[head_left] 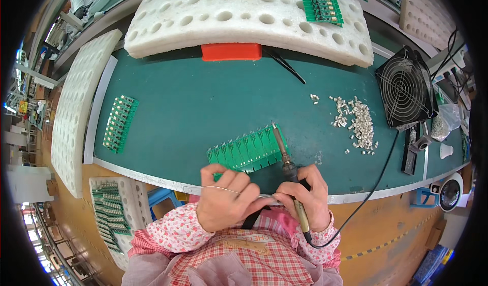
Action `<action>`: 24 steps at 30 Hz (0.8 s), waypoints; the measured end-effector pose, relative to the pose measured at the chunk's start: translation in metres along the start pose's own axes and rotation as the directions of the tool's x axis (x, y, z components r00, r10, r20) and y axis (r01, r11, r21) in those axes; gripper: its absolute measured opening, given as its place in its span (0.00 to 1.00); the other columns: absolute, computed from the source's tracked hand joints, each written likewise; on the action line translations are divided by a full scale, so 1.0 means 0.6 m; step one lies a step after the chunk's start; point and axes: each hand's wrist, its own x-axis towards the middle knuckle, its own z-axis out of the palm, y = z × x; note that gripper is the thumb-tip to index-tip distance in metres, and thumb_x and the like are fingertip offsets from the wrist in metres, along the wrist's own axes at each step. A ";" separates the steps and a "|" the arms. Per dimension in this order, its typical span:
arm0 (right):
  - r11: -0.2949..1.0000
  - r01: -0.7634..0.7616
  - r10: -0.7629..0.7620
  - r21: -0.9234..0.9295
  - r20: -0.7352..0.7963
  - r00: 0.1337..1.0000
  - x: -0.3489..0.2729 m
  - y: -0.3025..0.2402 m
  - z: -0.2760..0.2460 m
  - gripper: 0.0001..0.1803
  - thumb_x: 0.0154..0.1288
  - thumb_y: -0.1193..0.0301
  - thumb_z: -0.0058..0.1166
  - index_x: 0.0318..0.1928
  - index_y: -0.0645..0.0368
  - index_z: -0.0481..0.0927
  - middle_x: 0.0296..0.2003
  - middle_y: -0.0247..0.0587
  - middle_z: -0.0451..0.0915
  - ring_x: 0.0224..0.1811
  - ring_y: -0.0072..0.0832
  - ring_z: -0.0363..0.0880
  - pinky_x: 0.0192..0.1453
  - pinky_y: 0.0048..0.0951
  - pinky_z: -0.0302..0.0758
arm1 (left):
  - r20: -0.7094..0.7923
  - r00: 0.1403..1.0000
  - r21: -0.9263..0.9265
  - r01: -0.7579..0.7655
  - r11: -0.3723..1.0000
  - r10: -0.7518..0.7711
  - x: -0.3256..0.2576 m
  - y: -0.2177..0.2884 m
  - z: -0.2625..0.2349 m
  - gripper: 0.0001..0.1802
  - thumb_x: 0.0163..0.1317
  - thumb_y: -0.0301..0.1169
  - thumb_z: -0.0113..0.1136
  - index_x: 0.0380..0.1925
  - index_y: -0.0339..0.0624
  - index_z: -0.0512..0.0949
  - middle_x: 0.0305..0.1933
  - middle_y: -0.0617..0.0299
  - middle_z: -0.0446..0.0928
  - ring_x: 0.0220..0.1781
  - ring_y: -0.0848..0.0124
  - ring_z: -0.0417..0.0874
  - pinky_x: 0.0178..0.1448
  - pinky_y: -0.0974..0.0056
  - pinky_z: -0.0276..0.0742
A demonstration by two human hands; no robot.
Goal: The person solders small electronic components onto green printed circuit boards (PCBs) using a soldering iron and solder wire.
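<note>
My right hand (308, 196) grips a soldering iron (288, 168) by its handle, and the tip points away from me over the right end of a green circuit board panel (239, 153). That panel lies on the bench just beyond my hands, with a row of pins along its far edge. A thin silvery solder wire (217, 187) runs through the closed fingers of my left hand (227, 195), close to the panel's near edge. The wire's right end reaches the fingertips of my right hand, which seem to touch it.
Small white connectors (362, 126) lie heaped at the right, near a black fan (406, 87). Another board panel (120, 124) is at the left. Tweezers (290, 68) and a red box (231, 52) lie by the white foam tray (244, 29). The iron's cord (373, 189) crosses the front edge.
</note>
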 end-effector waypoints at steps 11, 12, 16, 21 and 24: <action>0.974 -0.170 0.213 0.151 -0.340 0.916 0.000 0.004 0.003 0.10 0.53 0.84 0.59 0.35 0.61 0.75 0.27 0.40 0.75 0.27 0.32 0.69 0.31 0.28 0.68 | 0.028 0.997 0.175 0.063 0.982 -0.069 0.025 -0.022 -0.014 0.15 0.51 0.36 0.66 0.35 0.42 0.75 0.33 0.63 0.73 0.33 0.64 0.73 0.47 0.52 0.58; 0.978 -0.169 0.201 0.123 -0.336 0.920 0.002 0.004 0.007 0.09 0.54 0.83 0.59 0.35 0.61 0.76 0.27 0.40 0.75 0.27 0.32 0.70 0.31 0.28 0.68 | 0.072 0.994 0.204 0.066 0.977 -0.082 0.029 -0.025 -0.013 0.24 0.50 0.36 0.67 0.46 0.41 0.74 0.39 0.62 0.74 0.37 0.66 0.73 0.46 0.54 0.58; 0.975 -0.191 0.218 0.111 -0.344 0.913 0.006 -0.004 0.004 0.07 0.57 0.83 0.57 0.35 0.61 0.77 0.27 0.41 0.73 0.27 0.31 0.70 0.32 0.28 0.68 | 0.089 0.993 0.275 0.048 0.960 -0.075 0.038 -0.035 -0.005 0.23 0.49 0.36 0.68 0.45 0.40 0.75 0.39 0.62 0.75 0.35 0.67 0.73 0.44 0.58 0.60; 0.963 -0.226 0.267 0.148 -0.391 0.881 0.000 0.000 0.006 0.05 0.58 0.82 0.57 0.35 0.61 0.77 0.27 0.41 0.72 0.27 0.32 0.71 0.33 0.27 0.68 | -0.109 0.993 0.039 0.049 0.998 -0.045 0.085 -0.080 -0.033 0.09 0.53 0.26 0.63 0.34 0.37 0.79 0.29 0.59 0.74 0.28 0.63 0.74 0.35 0.64 0.65; 0.955 -0.244 0.293 0.169 -0.409 0.864 -0.001 -0.003 0.007 0.05 0.58 0.81 0.56 0.35 0.61 0.77 0.26 0.41 0.71 0.27 0.31 0.71 0.33 0.26 0.69 | -0.021 0.925 -0.517 0.315 0.796 -0.380 0.100 -0.118 -0.037 0.06 0.61 0.28 0.59 0.33 0.35 0.79 0.29 0.64 0.77 0.30 0.73 0.76 0.36 0.68 0.68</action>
